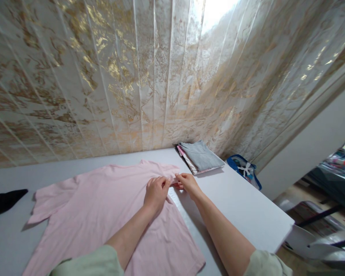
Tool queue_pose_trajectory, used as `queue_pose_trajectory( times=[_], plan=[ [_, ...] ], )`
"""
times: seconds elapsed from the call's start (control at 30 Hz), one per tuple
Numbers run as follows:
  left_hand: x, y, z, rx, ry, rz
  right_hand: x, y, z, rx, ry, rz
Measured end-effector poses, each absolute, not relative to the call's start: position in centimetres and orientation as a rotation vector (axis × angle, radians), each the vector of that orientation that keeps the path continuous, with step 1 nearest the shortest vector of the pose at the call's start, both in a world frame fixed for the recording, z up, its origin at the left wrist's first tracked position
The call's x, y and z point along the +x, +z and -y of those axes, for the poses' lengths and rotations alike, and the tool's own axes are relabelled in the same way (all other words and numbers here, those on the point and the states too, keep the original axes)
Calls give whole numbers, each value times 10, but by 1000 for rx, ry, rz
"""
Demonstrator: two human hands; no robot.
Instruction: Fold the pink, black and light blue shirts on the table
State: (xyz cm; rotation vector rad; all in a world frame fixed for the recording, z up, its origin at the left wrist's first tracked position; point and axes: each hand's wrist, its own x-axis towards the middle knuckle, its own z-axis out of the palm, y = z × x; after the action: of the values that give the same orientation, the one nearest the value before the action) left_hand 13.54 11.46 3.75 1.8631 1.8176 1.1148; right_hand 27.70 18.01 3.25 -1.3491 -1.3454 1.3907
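A pink short-sleeved T-shirt [103, 207] lies spread out on the white table [235, 207], its neckline toward the wall. My left hand [156, 191] is closed on the fabric near the right-hand sleeve. Close beside it, my right hand [186, 183] pinches the edge of that same sleeve. Between the two hands the cloth is drawn together and slightly lifted. The opposite sleeve [53, 199] rests flat at the left.
A stack of folded clothes [202, 156], grey on top, sits at the back right. Behind the table's corner stands a blue-rimmed clear bag [244, 170]. Something black [5, 203] lies at the left edge. A gold-patterned curtain [126, 76] hangs along the back.
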Motion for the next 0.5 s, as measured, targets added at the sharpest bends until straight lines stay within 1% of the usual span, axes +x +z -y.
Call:
queue_pose_trajectory(
  times=[0.1, 0.23, 0.33, 0.4, 0.5],
  plan=[
    [127, 41, -124, 1748, 1087, -1753, 276, 33, -183, -1475, 1124, 1574],
    [112, 49, -117, 1742, 1024, -1695, 280, 52, -187, -1777, 490, 1946],
    [107, 50, -90, 1937, 895, -1709, 275, 70, -187, -1735, 133, 2109],
    [108, 46, -67, 2120, 763, -1769, 263, 73, -187, -1589, 85, 2295],
    [112, 39, -39, 2278, 553, -1820, 241, 62, -188, -1460, 154, 2559]
  ],
)
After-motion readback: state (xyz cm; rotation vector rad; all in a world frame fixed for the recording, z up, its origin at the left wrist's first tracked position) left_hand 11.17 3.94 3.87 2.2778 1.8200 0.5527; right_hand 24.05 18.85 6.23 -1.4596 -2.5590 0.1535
